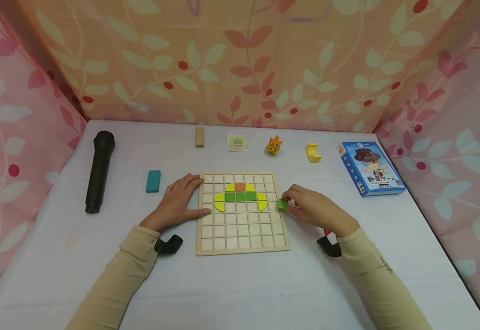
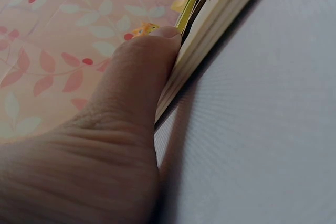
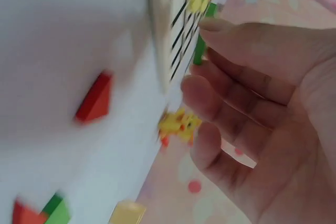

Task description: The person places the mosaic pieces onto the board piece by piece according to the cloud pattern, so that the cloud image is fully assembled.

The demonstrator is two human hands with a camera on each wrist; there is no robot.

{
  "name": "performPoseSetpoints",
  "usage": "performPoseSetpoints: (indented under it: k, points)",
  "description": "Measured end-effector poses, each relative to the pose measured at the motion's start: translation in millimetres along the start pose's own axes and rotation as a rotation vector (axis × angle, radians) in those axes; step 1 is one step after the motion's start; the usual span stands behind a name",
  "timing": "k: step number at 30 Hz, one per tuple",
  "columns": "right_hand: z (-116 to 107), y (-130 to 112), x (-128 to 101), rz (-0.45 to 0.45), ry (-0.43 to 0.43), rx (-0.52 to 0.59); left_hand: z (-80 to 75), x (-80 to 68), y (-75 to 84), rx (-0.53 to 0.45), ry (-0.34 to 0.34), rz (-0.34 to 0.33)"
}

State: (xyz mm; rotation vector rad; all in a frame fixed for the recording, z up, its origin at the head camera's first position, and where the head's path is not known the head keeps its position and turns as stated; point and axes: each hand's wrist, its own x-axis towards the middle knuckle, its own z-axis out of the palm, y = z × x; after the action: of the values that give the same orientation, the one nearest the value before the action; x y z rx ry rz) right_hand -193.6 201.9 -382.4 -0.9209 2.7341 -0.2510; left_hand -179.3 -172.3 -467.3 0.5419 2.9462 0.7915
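A wooden grid board (image 1: 219,245) lies flat on the table. Yellow quarter-round pieces (image 1: 219,206), a row of green squares (image 1: 240,196) and one orange square (image 1: 239,186) sit in its cells. My left hand (image 1: 176,201) rests at the board's left edge, fingers extended; in the left wrist view, its thumb (image 2: 136,77) touches the rim. Between thumb and fingertips, my right hand (image 1: 312,206) pinches a green block (image 1: 283,204) just beyond the board's right edge. The right wrist view shows that green block (image 3: 199,51) partly behind the thumb.
Left stand a black microphone (image 1: 100,172) and a teal block (image 1: 153,181). Along the back are a wooden block (image 1: 199,137), a pattern card (image 1: 237,142), an orange figurine (image 1: 274,145) and a yellow piece (image 1: 313,153). A blue box (image 1: 372,168) lies right. Red block (image 3: 95,98) lies below the right hand.
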Motion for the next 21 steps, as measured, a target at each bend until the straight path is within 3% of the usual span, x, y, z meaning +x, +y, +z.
performPoseSetpoints:
  k: [13, 21]
  points:
    - [6, -45, 53, -0.224, 0.127, -0.046, -1.9, -0.1, 0.9, 0.002, -0.004, 0.005]
    - [15, -68, 70, -0.283, 0.086, -0.047, 0.1, 0.3, -0.6, 0.007, 0.002, -0.002]
